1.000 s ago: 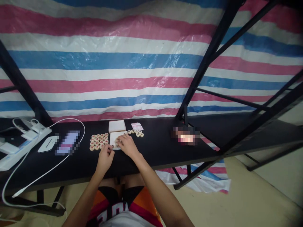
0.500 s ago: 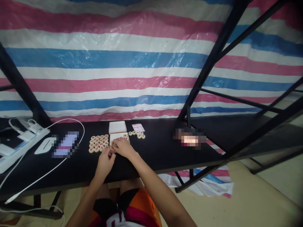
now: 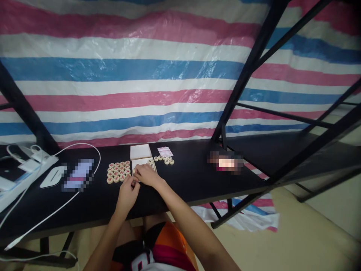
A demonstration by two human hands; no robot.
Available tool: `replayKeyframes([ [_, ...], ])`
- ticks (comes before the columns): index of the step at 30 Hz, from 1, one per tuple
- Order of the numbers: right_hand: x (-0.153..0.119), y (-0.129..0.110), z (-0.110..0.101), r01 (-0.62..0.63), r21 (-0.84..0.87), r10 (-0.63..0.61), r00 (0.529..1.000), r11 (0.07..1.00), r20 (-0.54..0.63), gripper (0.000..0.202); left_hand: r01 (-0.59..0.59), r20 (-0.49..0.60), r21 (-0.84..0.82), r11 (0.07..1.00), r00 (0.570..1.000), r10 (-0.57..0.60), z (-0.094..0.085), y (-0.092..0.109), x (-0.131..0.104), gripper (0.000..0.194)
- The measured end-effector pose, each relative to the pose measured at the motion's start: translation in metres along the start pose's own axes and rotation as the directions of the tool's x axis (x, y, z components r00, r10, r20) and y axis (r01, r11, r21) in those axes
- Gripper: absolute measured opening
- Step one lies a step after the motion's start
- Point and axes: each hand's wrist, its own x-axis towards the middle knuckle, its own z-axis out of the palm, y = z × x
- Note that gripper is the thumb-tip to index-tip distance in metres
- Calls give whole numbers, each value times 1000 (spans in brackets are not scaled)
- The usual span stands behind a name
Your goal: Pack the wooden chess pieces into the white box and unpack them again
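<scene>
Round pieces with red characters point(image 3: 118, 171) lie in rows on the black table, left of an open box. The box's white lid point(image 3: 140, 151) lies behind its tray point(image 3: 137, 162), which holds a few pieces point(image 3: 151, 163) at its right side. My right hand point(image 3: 145, 175) reaches over the tray with its fingers bent together. My left hand point(image 3: 129, 190) is closed at the tray's front left corner, fingertips close to the right hand's. Whatever either hand pinches is too small or hidden to name. More pieces point(image 3: 166, 160) lie right of the box.
A pink and white card point(image 3: 165, 151) lies behind the right-hand pieces. A blurred phone-like object point(image 3: 79, 175), a white device point(image 3: 52, 177), a cable point(image 3: 56, 210) and a power strip point(image 3: 25, 177) are at the left. Another blurred object point(image 3: 226, 162) sits at the right.
The view has shifted slightly. Both hands stay at the box with nearly the same closed pose, and the pieces in rows look unchanged.
</scene>
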Motion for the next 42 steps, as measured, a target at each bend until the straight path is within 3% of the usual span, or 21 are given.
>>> replayKeyframes([
  [8,1,1,-5,22,123,-17,999,992,-39,11,17,5,3,1000,1000,-17,-1,2,-1,14],
  [13,0,0,-4,-19,80,23,999,997,-48,10,32,11,-12,999,999,-32,-1,2,-1,15],
  [23,-12,-7,-6,10,-41,-11,999,999,-45,24,4,14,19,1000,1000,-4,-3,8,-1,14],
  [25,-11,-6,-4,46,-6,-46,994,999,-103,22,4,14,15,1000,1000,-4,-2,7,-1,13],
  [28,-11,1,-4,62,100,-25,944,993,-330,20,12,11,6,1000,1000,-12,-1,5,-2,13],
  [30,-18,15,-9,-11,169,88,886,986,-455,25,19,6,3,1000,1000,-19,0,4,-3,14],
  [32,-32,36,-17,-147,178,217,843,973,-493,30,17,3,1,1000,1000,-17,0,4,-4,15],
  [37,-77,91,-33,-477,-35,438,831,878,-344,36,6,18,-3,1000,1000,-6,-1,3,-5,14],
  [42,-84,95,-32,-479,-119,437,859,869,-268,38,14,6,-18,1000,1000,-14,-1,2,-5,14],
])
